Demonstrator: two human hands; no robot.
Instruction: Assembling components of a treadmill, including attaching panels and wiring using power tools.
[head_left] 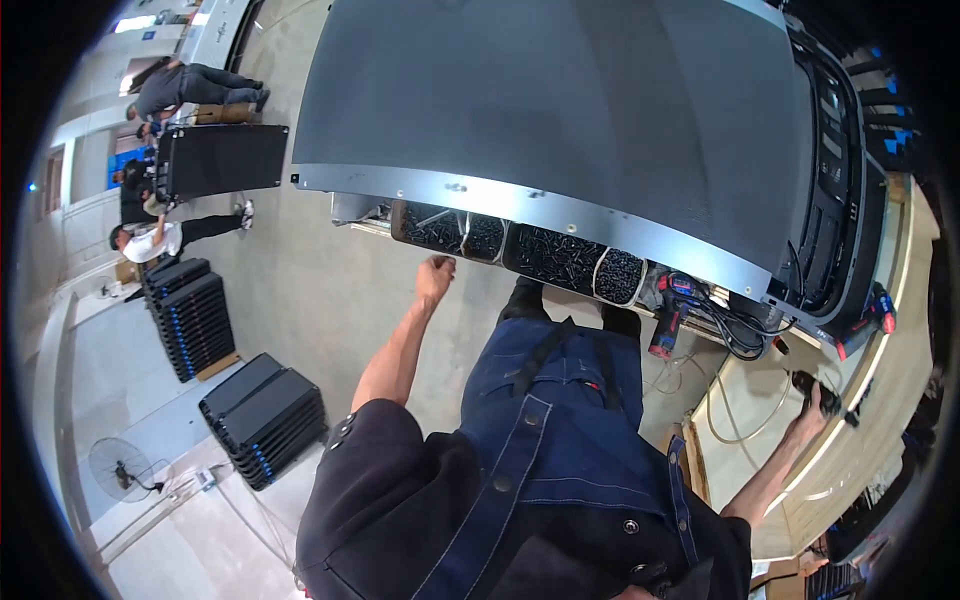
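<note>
Right hand [817,408] closed around a black hand tool [803,381], located above the pale wooden tray [905,300] at the person's right; exact tool type too small to tell. Left hand [436,278] has its fingers curled, just below the 4 bins [597,275] of black screws [558,258]; can't tell if it pinches anything. Tool looks stiff and moderately light, probably a 1-hand carry, best held round the body where the palm already sits. Screws likely hard, tiny, slippery; fingertip pinch suits them. Edges: the big dark panel [540,90] ends in a metal strip [450,187] overhanging the bins, so reach-in room seems tight from above. A red-and-blue driver [672,315] and black cable [735,338] crowd the right end; a yellowish hose [710,408] loops near the right hand and could snag. Open floor [330,290] left of the left hand.
</note>
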